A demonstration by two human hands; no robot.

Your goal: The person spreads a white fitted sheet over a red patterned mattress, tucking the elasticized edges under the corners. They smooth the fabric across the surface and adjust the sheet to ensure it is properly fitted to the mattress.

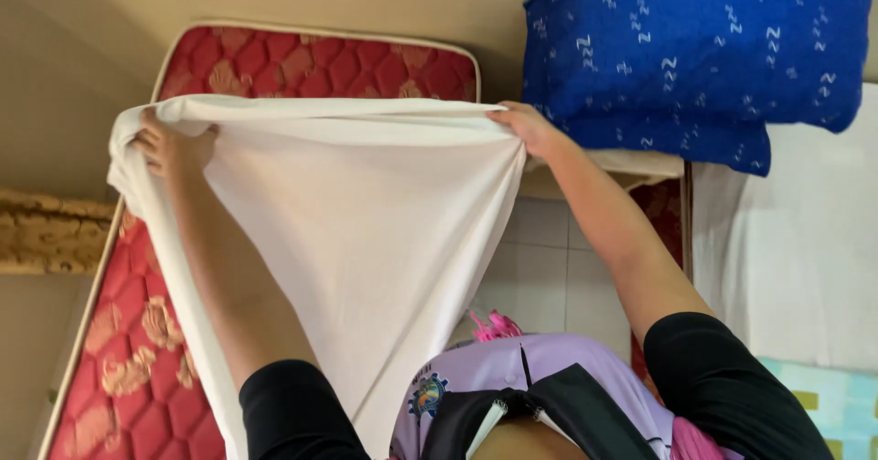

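A white sheet (366, 213) is stretched between both my hands in front of me. My left hand (169, 144) grips its upper left corner, with cloth bunched around the fingers. My right hand (526, 126) pinches the upper right edge. The sheet hangs down over my left forearm toward my chest. Behind it stands a red quilted mattress (320, 62) with a pale piping edge.
A blue patterned pillow (695, 48) rests at the upper right on a white covered surface (796, 240). Pale floor tiles (549, 268) show between the mattress and that surface. A beige wall (82, 48) lies at the left.
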